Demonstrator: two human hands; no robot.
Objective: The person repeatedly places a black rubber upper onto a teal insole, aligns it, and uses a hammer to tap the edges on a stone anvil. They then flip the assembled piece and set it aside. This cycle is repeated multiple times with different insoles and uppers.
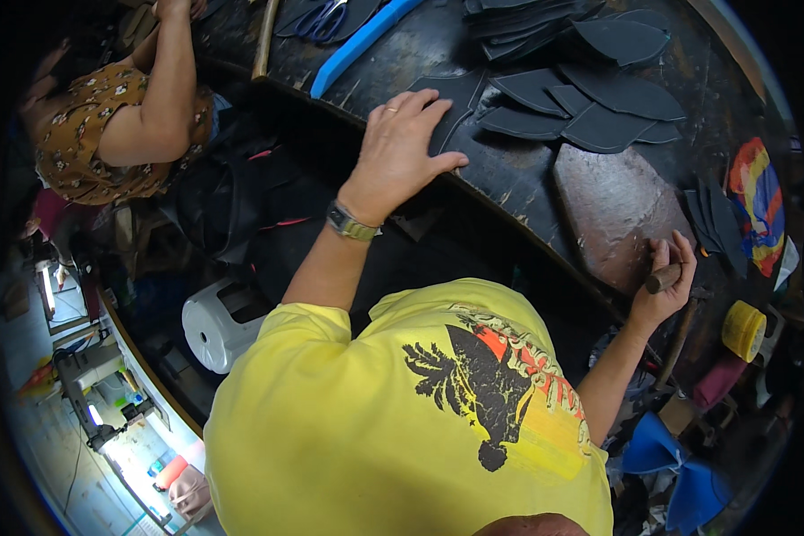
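My left hand (402, 152) lies with fingers spread on the near edge of the dark table, its fingertips over a flat black cut piece (460, 100). The thumb points right along the edge. My right hand (674, 281) is closed round a tool with a wooden handle (663, 279), beside a brown slab (616, 210); the tool's working end is hidden. Several black leaf-shaped pieces (598, 103) overlap beyond the slab. A thicker stack of black pieces (527, 31) sits farther back.
A blue strip (362, 45), blue-handled scissors (322, 20) and a wooden stick (265, 40) lie at the far left. At right are more black pieces (715, 219), a colourful bag (757, 205) and a yellow roll (743, 330). Another person (125, 125) works at left, near a white stool (219, 326).
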